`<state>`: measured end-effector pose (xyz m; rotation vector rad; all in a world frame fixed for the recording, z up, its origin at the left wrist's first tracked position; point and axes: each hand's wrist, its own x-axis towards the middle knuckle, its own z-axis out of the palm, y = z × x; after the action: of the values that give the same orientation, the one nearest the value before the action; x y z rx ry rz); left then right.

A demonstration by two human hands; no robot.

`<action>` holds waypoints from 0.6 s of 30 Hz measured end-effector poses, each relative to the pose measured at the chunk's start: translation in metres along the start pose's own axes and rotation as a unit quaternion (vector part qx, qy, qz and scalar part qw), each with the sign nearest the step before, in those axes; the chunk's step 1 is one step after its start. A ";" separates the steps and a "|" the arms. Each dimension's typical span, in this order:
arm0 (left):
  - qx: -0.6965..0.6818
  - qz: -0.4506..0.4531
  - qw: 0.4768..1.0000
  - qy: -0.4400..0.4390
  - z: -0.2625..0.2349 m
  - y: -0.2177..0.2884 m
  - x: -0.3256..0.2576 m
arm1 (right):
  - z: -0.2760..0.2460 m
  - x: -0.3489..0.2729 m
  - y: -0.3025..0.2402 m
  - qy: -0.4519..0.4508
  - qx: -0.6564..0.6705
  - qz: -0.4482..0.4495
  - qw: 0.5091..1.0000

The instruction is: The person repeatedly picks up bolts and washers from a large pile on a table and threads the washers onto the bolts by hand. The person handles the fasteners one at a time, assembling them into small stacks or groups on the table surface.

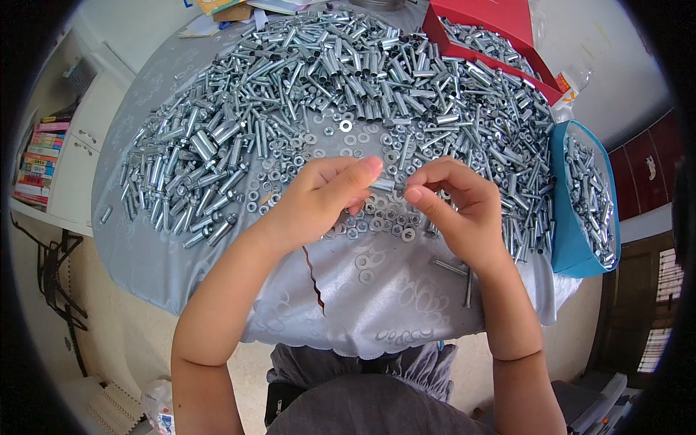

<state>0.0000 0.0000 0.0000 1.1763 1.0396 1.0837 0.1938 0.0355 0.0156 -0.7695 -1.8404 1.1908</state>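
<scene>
Gripping the sleeve above the desk, the left hand probably steadies it for the right hand, which pinches its end at three o'clock; nuts lie at six o'clock.

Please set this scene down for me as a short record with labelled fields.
Left hand grip: holds a silver metal sleeve between thumb and fingers
Right hand grip: at the sleeve's right end; whether it holds a small part is unclear
Near hands: loose washers and hex nuts
Beside right forearm: long bolts
Beyond hands: broad heap of metal hardware
Containers: red box, teal bin, both holding hardware
Surface: silvery patterned tablecloth
</scene>
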 end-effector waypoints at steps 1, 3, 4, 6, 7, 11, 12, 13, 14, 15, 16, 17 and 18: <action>0.006 0.001 1.000 0.000 0.000 0.000 0.000 | 0.001 0.000 -0.001 0.003 -0.014 -0.012 1.000; 0.029 0.005 1.000 -0.001 0.001 0.001 -0.001 | 0.001 0.000 -0.001 0.000 -0.050 -0.036 0.998; 0.047 0.007 0.999 -0.002 0.003 0.002 -0.002 | 0.000 -0.001 -0.001 -0.004 -0.071 -0.049 0.996; 0.055 0.010 0.998 -0.001 0.006 0.002 -0.002 | -0.001 -0.001 -0.001 -0.010 -0.095 -0.058 0.994; 0.046 0.010 0.999 0.000 0.007 0.002 -0.003 | -0.001 -0.001 -0.003 -0.011 -0.099 -0.056 0.994; 0.023 0.016 1.000 -0.006 0.005 -0.001 -0.001 | -0.004 0.002 -0.001 0.028 -0.039 -0.064 0.997; 0.007 0.014 1.000 0.001 0.005 0.000 -0.001 | -0.006 0.003 -0.001 0.038 -0.067 -0.065 0.995; -0.010 0.012 1.000 0.008 0.005 0.003 -0.001 | -0.010 0.004 -0.001 0.047 -0.094 -0.065 0.992; -0.026 0.009 0.999 0.015 0.005 0.004 -0.001 | -0.015 0.006 -0.001 0.057 -0.121 -0.065 0.989; -0.034 0.006 0.999 0.016 0.004 0.004 0.000 | -0.018 0.008 0.001 0.058 -0.170 -0.083 0.980; -0.041 0.003 0.999 0.017 0.003 0.004 0.001 | -0.021 0.010 0.004 0.059 -0.219 -0.100 0.969; -0.048 0.000 0.999 0.019 0.002 0.004 0.002 | -0.022 0.010 0.006 0.060 -0.266 -0.117 0.955; -0.048 -0.001 0.999 0.020 0.002 0.004 0.003 | -0.022 0.009 0.005 0.061 -0.290 -0.084 0.951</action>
<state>0.0019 0.0027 0.0043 1.0812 1.0084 1.1471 0.2084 0.0548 0.0188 -0.9537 -2.1227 0.4732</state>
